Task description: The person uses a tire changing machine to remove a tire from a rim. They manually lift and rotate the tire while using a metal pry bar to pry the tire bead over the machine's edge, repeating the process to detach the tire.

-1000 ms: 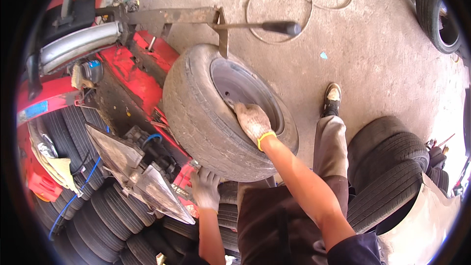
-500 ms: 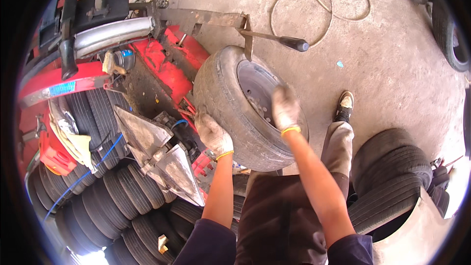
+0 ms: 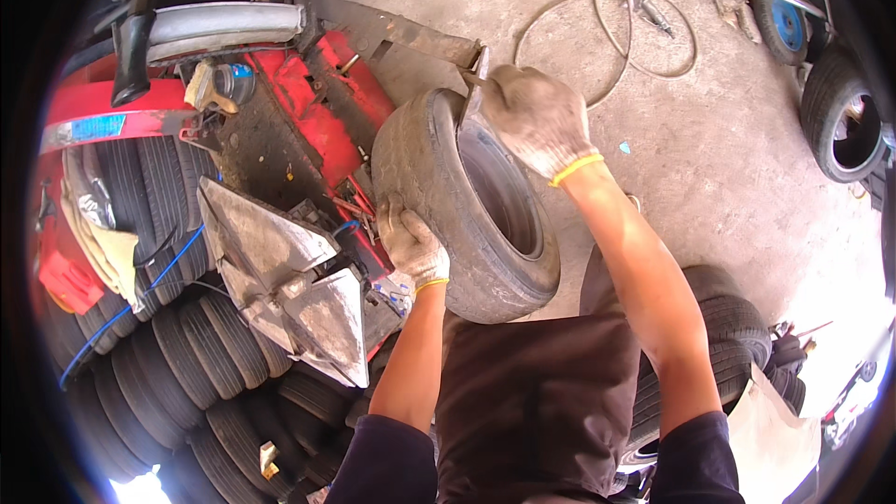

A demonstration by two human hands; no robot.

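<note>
A worn tyre on a steel wheel [image 3: 425, 154] stands leaning against the red tyre machine [image 3: 308, 98]. My left hand [image 3: 411, 241], in a knitted glove, grips the tyre's left side with curved fingers on the tread. My gloved right hand [image 3: 539, 119], slightly blurred, is closed on the machine's lever at the top of the wheel, hiding its dark handle. Just left of that hand the flat metal blade [image 3: 471, 98], hanging from a steel arm [image 3: 401, 30], meets the upper rim area. A clamping table with triangular plates [image 3: 266, 233] lies left of my left hand.
Stacked tyres [image 3: 210, 359] fill the lower left, with a blue hose [image 3: 131, 308] across them. More tyres [image 3: 723, 313] are at lower right beside a pale sheet [image 3: 765, 425]. A coiled hose [image 3: 607, 42] lies on the concrete floor, and loose wheels [image 3: 840, 121] stand at upper right.
My right hand has moved up from inside the rim onto the lever. My left hand has risen from below onto the tyre's side. The tyre looks more upright.
</note>
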